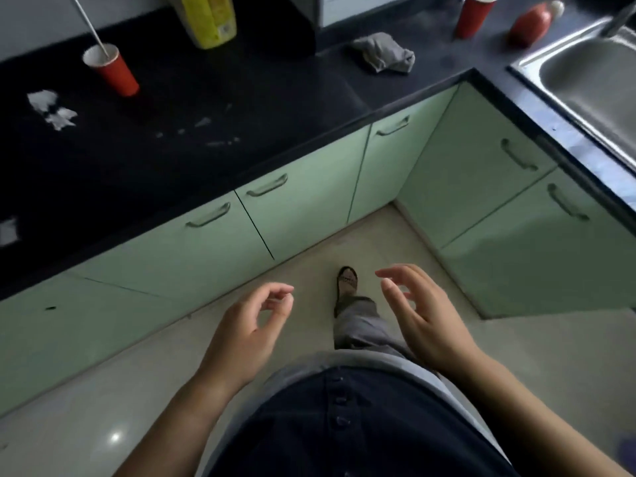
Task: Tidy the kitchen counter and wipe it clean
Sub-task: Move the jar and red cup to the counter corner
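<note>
Nothing on the counter (pixel 192 173) looks dealt with yet, so I'd put this at the very start of the job, the person standing back from it over the pale floor at the bottom of the frame. The left hand (pixel 247 325), lower centre, has its fingers loosely curled with thumb and forefinger almost meeting, and nothing between them. The right hand (pixel 423 318), just right of it, is spread a little wider with relaxed, bent fingers, and it is empty too. Both hang in front of the body, palms turned towards each other, well apart from the dark worktop. The clutter sits along the upper part of the frame: a red cup with a straw (pixel 115 70) at upper left, crumpled white paper (pixel 51 108) below and left of it, pale smears and scraps (pixel 206 132) towards the middle, and a yellow bottle (pixel 210 18) at the top edge. A grey cloth (pixel 383 51) lies bunched near the counter's corner, with a second red cup (pixel 473 17) and a red bottle (pixel 531 24) on its side beyond it, beside the sink (pixel 585 84) at upper right. By my guess the next move calls for a step forward and a reach up, either for the loose rubbish or for the cloth. The cups need clearing before any wiping makes sense.
</note>
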Demonstrator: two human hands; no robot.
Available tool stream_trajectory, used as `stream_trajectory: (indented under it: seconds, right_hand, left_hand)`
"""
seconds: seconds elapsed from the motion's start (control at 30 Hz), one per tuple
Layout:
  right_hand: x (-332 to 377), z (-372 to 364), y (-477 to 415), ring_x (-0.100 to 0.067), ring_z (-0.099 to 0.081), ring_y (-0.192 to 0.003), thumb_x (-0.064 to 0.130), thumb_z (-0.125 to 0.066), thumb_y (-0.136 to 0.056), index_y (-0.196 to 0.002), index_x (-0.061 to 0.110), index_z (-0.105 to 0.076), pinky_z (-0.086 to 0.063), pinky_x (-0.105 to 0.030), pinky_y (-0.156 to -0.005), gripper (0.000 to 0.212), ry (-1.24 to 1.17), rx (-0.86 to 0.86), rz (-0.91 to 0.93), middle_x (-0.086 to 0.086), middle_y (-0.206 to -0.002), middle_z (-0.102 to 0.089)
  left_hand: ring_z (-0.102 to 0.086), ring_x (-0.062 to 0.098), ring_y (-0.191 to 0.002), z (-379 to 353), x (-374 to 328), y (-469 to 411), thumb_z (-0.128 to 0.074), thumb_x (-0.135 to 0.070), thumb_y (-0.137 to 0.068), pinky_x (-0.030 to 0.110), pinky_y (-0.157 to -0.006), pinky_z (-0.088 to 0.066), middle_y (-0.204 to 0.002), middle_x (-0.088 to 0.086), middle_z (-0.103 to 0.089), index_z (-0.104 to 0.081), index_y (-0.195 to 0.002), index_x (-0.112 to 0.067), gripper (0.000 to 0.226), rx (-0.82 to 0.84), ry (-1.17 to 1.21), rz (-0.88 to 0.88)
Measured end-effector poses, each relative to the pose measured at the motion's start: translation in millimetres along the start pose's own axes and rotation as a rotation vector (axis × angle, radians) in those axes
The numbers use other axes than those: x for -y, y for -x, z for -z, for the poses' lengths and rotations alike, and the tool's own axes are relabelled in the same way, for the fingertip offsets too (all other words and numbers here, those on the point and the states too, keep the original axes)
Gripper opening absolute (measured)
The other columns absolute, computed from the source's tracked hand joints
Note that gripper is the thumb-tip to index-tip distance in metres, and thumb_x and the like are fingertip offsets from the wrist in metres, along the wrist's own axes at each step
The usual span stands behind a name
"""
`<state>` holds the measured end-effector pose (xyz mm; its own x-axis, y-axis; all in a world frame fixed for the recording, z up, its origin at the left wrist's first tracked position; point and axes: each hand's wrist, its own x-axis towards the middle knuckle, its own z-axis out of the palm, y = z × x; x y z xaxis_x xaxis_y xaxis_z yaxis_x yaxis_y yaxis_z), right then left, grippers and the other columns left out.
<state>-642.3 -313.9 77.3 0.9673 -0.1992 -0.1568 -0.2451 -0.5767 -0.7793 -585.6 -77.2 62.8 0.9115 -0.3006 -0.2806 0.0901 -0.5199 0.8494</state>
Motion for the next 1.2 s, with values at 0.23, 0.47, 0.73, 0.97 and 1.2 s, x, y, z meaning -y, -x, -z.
stream_trajectory:
  seconds: [0.23, 0.47, 0.73, 0.97, 1.2]
  right_hand:
    - [4.2, 17.7, -178.5, -0.004, -0.054, -0.101, 0.052, -0.033, -0.089, -0.108, 0.022, -0.058, -0.048, -0.033, -0.089, 0.044, 0.006, 0.065, 0.084, 0.009, -0.109, -0.057]
    - [47.6, 54.5, -376.5, 0.002, -0.050, -0.090, 0.048, -0.037, -0.090, -0.108, 0.017, -0.059, -0.035, -0.003, -0.077, 0.041, 0.074, 0.186, 0.282, 0.006, -0.109, -0.057]
    - [123.6, 24.0, -532.5, -0.013, -0.052, -0.106, 0.037, -0.047, -0.092, -0.117, 0.011, -0.054, -0.036, -0.018, -0.085, 0.037, 0.083, 0.252, 0.496, -0.001, -0.115, -0.056]
    - [216.4, -17.4, -632.5, -0.017, -0.052, -0.101, 0.031, -0.050, -0.092, -0.116, 0.008, -0.054, -0.037, -0.020, -0.080, 0.033, 0.092, 0.222, 0.672, -0.009, -0.114, -0.056]
    - [269.9, -60.1, -709.9, -0.033, -0.047, -0.112, 0.023, -0.058, -0.086, -0.118, 0.003, -0.052, -0.037, -0.032, -0.091, 0.038, 0.188, 0.091, 0.756, -0.018, -0.123, -0.049]
  left_hand:
    - [-0.056, -0.009, -0.097, 14.8, -23.7, -150.0, -0.048, -0.050, -0.088, 0.020, -0.083, -0.046, -0.099, -0.023, -0.063, -0.060, -0.102, -0.039, 0.021, -0.046, -0.037, 0.062]
    - [-0.054, -0.008, -0.097, 49.6, -81.9, -313.8, -0.050, -0.040, -0.090, 0.007, -0.075, -0.040, -0.104, -0.020, -0.060, -0.060, -0.108, -0.032, 0.022, -0.144, -0.132, 0.073]
    - [-0.059, 0.011, -0.103, 134.0, -76.9, -439.9, -0.051, -0.042, -0.089, 0.031, -0.085, -0.048, -0.110, -0.007, -0.061, -0.057, -0.115, -0.025, 0.032, -0.255, -0.315, 0.142]
    - [-0.048, 0.027, -0.121, 200.4, -35.2, -518.4, -0.049, -0.043, -0.090, 0.043, -0.097, -0.043, -0.135, 0.009, -0.047, -0.042, -0.134, -0.017, 0.051, -0.217, -0.536, 0.368]
    - [-0.045, 0.027, -0.123, 232.8, 5.9, -563.1, -0.051, -0.037, -0.091, 0.042, -0.089, -0.044, -0.137, 0.008, -0.044, -0.042, -0.134, -0.015, 0.050, -0.350, -0.690, 0.310]
